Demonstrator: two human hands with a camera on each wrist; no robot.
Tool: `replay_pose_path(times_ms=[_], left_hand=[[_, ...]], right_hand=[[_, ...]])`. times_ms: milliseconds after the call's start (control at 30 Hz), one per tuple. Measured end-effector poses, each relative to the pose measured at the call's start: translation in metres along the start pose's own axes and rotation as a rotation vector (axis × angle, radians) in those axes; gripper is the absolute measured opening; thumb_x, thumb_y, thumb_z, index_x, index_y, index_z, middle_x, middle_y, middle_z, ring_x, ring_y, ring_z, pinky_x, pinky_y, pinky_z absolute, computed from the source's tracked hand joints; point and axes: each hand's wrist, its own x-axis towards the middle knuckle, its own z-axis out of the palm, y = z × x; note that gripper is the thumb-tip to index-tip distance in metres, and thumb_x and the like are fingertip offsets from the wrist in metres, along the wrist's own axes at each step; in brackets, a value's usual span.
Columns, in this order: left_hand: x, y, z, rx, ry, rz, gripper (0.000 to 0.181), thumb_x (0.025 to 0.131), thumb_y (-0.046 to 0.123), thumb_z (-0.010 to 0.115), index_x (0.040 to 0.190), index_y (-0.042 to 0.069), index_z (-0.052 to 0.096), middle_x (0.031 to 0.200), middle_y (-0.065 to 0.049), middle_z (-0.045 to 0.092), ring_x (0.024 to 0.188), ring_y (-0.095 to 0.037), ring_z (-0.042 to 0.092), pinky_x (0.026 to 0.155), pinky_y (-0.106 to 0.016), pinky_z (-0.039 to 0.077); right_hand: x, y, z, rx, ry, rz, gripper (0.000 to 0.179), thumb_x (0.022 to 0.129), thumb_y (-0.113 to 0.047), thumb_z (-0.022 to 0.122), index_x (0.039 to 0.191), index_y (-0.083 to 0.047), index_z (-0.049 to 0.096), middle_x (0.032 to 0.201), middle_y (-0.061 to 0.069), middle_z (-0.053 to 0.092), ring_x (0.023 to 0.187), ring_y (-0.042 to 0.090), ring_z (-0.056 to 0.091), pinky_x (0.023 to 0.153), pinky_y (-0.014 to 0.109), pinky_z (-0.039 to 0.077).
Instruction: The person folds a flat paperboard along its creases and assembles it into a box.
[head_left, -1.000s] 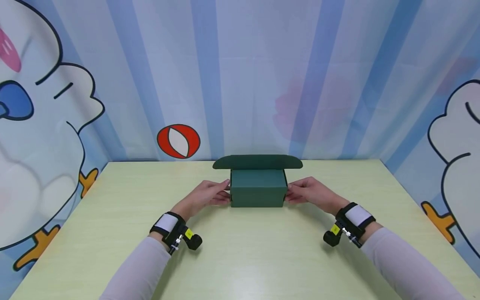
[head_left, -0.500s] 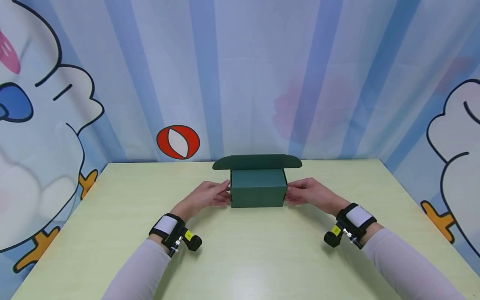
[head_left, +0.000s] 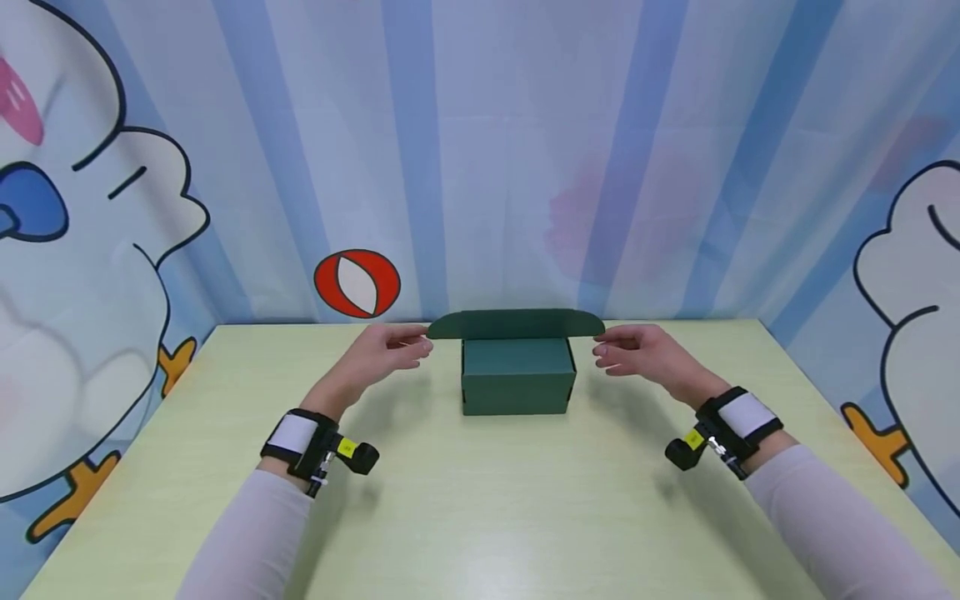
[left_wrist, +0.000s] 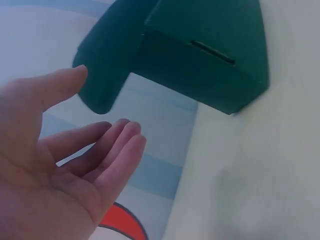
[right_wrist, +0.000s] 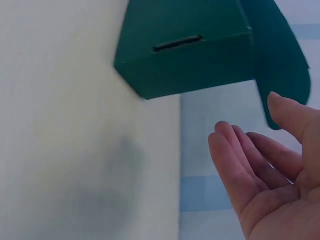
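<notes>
A dark green cardboard box [head_left: 517, 392] stands on the table, with a rounded front flap [head_left: 516, 323] sticking out past both sides at its back edge. A slot shows in each side wall in the wrist views. My left hand [head_left: 382, 354] is raised at the flap's left end, thumb and fingers spread apart; in the left wrist view its thumb overlaps the flap [left_wrist: 100, 85]. On the other side my right hand [head_left: 637, 354] mirrors it, fingertips close to the flap's right end, and the right wrist view shows its fingers loosely bent with nothing held.
The pale wooden table [head_left: 510, 517] ends at a blue striped curtain [head_left: 502, 167] just behind the box. Cartoon figures and a red-and-white ball [head_left: 357, 283] are printed on the cloth. Each wrist wears a strapped camera, such as the left one [head_left: 360, 457].
Both hands have left the box's side walls, moving up, outward and back to the ends of the flap. The box and its flap have stayed put.
</notes>
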Motion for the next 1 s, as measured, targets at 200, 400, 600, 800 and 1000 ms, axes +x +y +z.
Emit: replay_pose_path(times_ms=[200, 400, 600, 800, 1000], left_hand=[[0.004, 0.015, -0.006, 0.154, 0.123, 0.072, 0.05, 0.096, 0.034, 0.064, 0.141, 0.014, 0.055, 0.127, -0.011, 0.066, 0.117, -0.029, 0.061, 0.096, -0.045, 0.055], [0.009, 0.025, -0.003, 0.27, 0.165, 0.186, 0.042, 0.095, 0.029, 0.066, 0.133, 0.011, 0.063, 0.123, -0.011, 0.069, 0.113, -0.029, 0.065, 0.091, -0.043, 0.058], [0.012, 0.039, 0.004, 0.345, 0.162, 0.216, 0.038, 0.096, 0.024, 0.065, 0.13, 0.009, 0.066, 0.12, -0.012, 0.071, 0.108, -0.028, 0.068, 0.092, -0.042, 0.058], [0.013, 0.046, 0.008, 0.379, 0.164, 0.214, 0.035, 0.097, 0.022, 0.064, 0.128, 0.008, 0.067, 0.118, -0.012, 0.072, 0.104, -0.027, 0.07, 0.089, -0.042, 0.059], [0.013, 0.044, 0.009, 0.396, 0.176, 0.223, 0.03, 0.097, 0.02, 0.063, 0.125, 0.009, 0.07, 0.117, -0.011, 0.073, 0.103, -0.027, 0.069, 0.088, -0.042, 0.059]], right_hand=[[-0.003, -0.02, -0.017, -0.088, 0.108, 0.022, 0.052, 0.1, -0.03, 0.058, 0.143, -0.003, 0.048, 0.138, 0.022, 0.058, 0.123, 0.033, 0.06, 0.099, 0.039, 0.054], [-0.003, -0.036, -0.019, -0.223, 0.129, -0.017, 0.047, 0.1, -0.027, 0.059, 0.141, -0.005, 0.052, 0.14, 0.02, 0.057, 0.126, 0.035, 0.058, 0.104, 0.05, 0.05], [0.0, -0.044, -0.013, -0.337, 0.142, -0.07, 0.043, 0.099, -0.021, 0.06, 0.139, -0.005, 0.056, 0.137, 0.02, 0.06, 0.126, 0.037, 0.058, 0.102, 0.052, 0.05], [0.003, -0.044, -0.008, -0.354, 0.154, -0.109, 0.039, 0.099, -0.016, 0.06, 0.134, -0.001, 0.059, 0.129, 0.023, 0.064, 0.12, 0.038, 0.063, 0.098, 0.05, 0.053], [0.003, -0.044, -0.006, -0.375, 0.169, -0.114, 0.036, 0.099, -0.015, 0.059, 0.132, 0.0, 0.061, 0.129, 0.023, 0.065, 0.119, 0.039, 0.063, 0.097, 0.051, 0.054]])
